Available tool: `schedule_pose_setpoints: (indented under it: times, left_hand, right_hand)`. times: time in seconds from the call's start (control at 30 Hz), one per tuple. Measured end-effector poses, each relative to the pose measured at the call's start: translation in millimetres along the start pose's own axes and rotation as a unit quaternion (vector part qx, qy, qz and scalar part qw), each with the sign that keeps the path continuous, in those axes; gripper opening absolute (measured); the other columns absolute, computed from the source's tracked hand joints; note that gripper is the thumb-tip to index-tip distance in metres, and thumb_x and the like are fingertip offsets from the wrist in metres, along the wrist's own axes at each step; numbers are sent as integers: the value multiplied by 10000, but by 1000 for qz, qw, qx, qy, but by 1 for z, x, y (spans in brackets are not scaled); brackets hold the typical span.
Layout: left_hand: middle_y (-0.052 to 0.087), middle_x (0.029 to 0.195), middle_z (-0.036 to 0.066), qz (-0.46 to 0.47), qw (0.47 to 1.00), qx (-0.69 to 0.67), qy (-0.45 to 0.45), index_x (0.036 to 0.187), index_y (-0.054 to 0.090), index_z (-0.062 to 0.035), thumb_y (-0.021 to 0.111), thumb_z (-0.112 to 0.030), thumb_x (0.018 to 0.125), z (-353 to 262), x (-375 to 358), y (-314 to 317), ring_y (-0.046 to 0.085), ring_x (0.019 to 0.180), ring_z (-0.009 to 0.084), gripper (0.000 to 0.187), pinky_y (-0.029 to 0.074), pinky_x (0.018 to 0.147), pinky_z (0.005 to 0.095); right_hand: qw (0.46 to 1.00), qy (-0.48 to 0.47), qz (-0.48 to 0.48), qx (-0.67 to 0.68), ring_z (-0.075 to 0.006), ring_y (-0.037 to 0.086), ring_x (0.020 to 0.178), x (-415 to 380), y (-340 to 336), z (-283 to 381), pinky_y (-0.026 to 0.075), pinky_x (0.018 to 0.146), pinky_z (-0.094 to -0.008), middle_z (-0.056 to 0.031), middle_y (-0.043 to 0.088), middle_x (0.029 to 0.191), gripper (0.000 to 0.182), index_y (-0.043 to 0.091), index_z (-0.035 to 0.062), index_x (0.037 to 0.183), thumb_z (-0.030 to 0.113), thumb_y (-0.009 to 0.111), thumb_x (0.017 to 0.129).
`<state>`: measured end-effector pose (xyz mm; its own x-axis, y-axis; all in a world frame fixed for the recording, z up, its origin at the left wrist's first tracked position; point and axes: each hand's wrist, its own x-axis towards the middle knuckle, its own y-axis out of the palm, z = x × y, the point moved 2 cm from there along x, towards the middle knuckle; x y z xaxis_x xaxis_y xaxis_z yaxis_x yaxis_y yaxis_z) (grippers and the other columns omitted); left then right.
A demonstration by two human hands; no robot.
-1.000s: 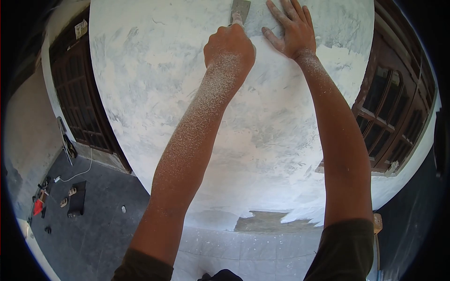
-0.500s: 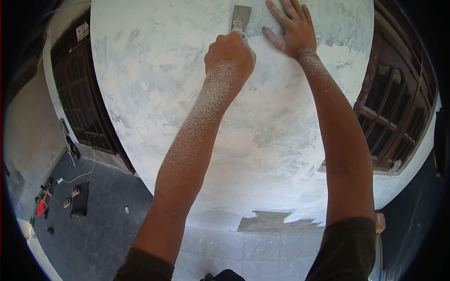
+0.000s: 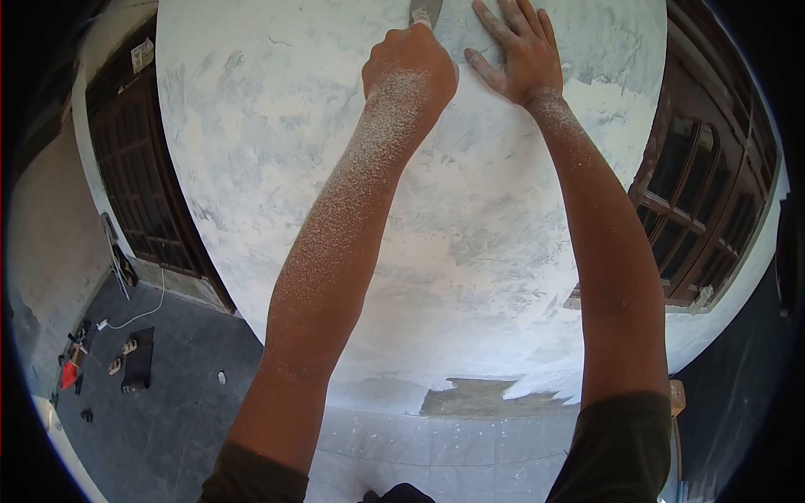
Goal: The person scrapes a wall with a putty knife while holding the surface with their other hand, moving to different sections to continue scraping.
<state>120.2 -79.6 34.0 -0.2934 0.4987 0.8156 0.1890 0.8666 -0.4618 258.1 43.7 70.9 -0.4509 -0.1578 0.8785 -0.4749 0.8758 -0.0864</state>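
Observation:
My left hand point(image 3: 409, 67) is closed round the handle of a putty knife point(image 3: 430, 8), one finger laid along its blade. Only part of the metal blade shows at the top edge of the view; its tip is out of frame. The knife is up against a wall point(image 3: 470, 218) smeared with patchy white and grey filler. To its right, my right hand point(image 3: 524, 54) lies on the same wall with its fingers spread, holding nothing. White dust coats my left forearm and speckles my right wrist and fingers.
A dark wooden door point(image 3: 134, 168) stands at left and a dark framed window point(image 3: 688, 184) at right. On the grey floor lie sandals point(image 3: 115, 366), a black mat point(image 3: 138, 360), a white cable point(image 3: 147, 314) and a red item point(image 3: 69, 374). Bare grey plaster point(image 3: 486, 397) shows low on the wall.
My left hand has pushed the putty knife upward along the wall, so more of the blade is out of view. My right hand keeps its place on the wall.

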Motion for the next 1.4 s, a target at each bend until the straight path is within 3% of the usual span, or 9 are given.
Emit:
schedule_pose_setpoints:
  times: [0.03, 0.2, 0.27, 0.33, 0.4, 0.93, 1.0, 1.1, 1.4]
  left_hand:
    - [708, 1011, 197, -2, 1000, 4, -3, 1156, 665, 13, 572, -159, 947, -3, -1, -4, 714, 998, 312, 286, 598, 837, 433]
    - [701, 1031, 205, 33, 999, 16, -13, 1154, 661, 22, 558, -151, 953, 9, -26, 17, 709, 1010, 318, 285, 603, 837, 417]
    - [698, 990, 216, 33, 999, 0, -13, 1453, 482, -75, 528, -221, 979, 11, -27, 22, 708, 958, 358, 498, 583, 838, 468]
    - [699, 989, 219, 37, 999, 16, -12, 1458, 475, -76, 533, -218, 976, 9, -21, 25, 707, 965, 359, 506, 582, 838, 467]
    - [696, 1039, 208, 8, 1000, 2, -9, 1238, 628, 12, 537, -130, 949, 7, -14, 24, 705, 1020, 316, 334, 601, 846, 413]
    - [700, 1029, 219, -4, 1000, -26, -8, 1159, 666, 28, 590, -152, 937, 15, -26, 21, 707, 1004, 337, 296, 592, 841, 433]
    - [697, 1056, 236, -5, 999, -31, -5, 1467, 470, -111, 560, -224, 962, 16, -14, 22, 687, 1031, 384, 526, 560, 900, 484]
    - [699, 1009, 213, -13, 1000, -16, 24, 1366, 537, 4, 567, -145, 946, 7, 7, 7, 710, 988, 328, 447, 593, 838, 431]
    - [691, 1051, 220, -13, 1000, -15, 2, 1388, 510, 1, 575, -137, 934, 7, -10, 21, 705, 1005, 333, 478, 593, 840, 426]
  right_hand:
    - [1000, 4, 7, 10, -354, 185, 1509, -1, -1, 0, 146, 1225, -501, -154, 237, 1629, 734, 447, 144, 1487, 444, 641, 845]
    - [1000, 4, -1, 6, -355, 190, 1507, -1, 0, 0, 146, 1225, -498, -156, 242, 1627, 732, 452, 135, 1481, 436, 644, 843]
    - [1000, 5, 1, 0, -354, 192, 1507, 0, 1, 1, 145, 1226, -496, -156, 243, 1627, 729, 453, 133, 1480, 435, 644, 845]
    - [1000, 4, 1, -2, -354, 195, 1506, 0, 1, 1, 144, 1226, -495, -159, 246, 1625, 723, 455, 131, 1478, 434, 642, 849]
    - [1000, 3, 4, -1, -353, 194, 1506, -3, 1, 2, 144, 1226, -495, -159, 245, 1625, 721, 451, 132, 1481, 433, 640, 852]
    - [1000, -1, -2, -6, -349, 183, 1510, -1, 1, 0, 140, 1227, -496, -153, 239, 1629, 727, 445, 145, 1489, 443, 632, 853]
    - [1000, -3, -8, -4, -349, 186, 1510, 2, 2, -1, 142, 1227, -496, -153, 241, 1628, 726, 446, 145, 1489, 443, 632, 853]
    - [1000, -2, -3, -1, -348, 189, 1509, 0, 1, 0, 145, 1226, -495, -153, 244, 1627, 725, 448, 144, 1488, 444, 632, 854]
    - [1000, 2, -7, -4, -347, 194, 1508, 0, 2, 0, 149, 1226, -495, -158, 251, 1624, 724, 454, 132, 1480, 441, 638, 852]
